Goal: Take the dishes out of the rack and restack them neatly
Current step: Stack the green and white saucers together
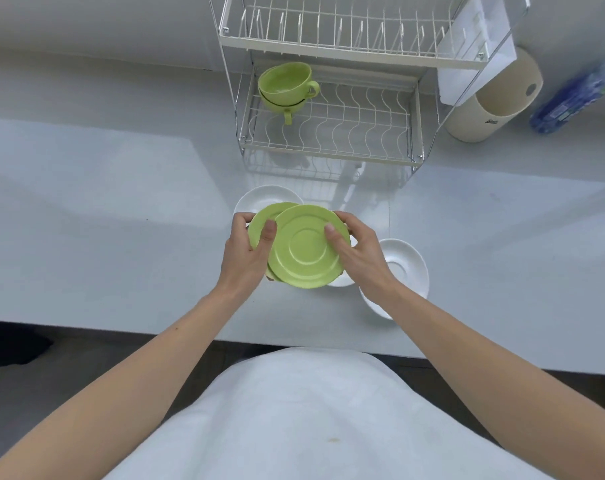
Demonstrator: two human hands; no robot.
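On the pale counter [86,209], the left side lies bare up to a white saucer [263,197] that sits just in front of the rack, its near edge hidden behind the green dishes. The left hand [249,251] grasps a green saucer [261,223] by its left rim, thumb laid flat on the upper face and fingers curled underneath. Overlapping that saucer from the right, and lying on top of it, is a second green saucer [306,247], tilted toward the camera so its ringed face shows; both are held above the counter, near its front edge. The right hand [358,251] grips this second saucer at its right rim, thumb pressed on the face, fingers wrapped behind. Peeking from under the 2 green saucers is the edge of another white dish [342,280], and just beside the right wrist a white saucer with raised centre [406,268] rests on the counter. Farther back stands the 2-tier wire dish rack [328,133]: its upper tier holds no dishes, while the lower tier carries 2 green cups [285,86] nested at its left end, handles pointing different ways. Right of the rack are a cream canister [495,98] and a blue plastic bottle [578,95] lying at an angle.
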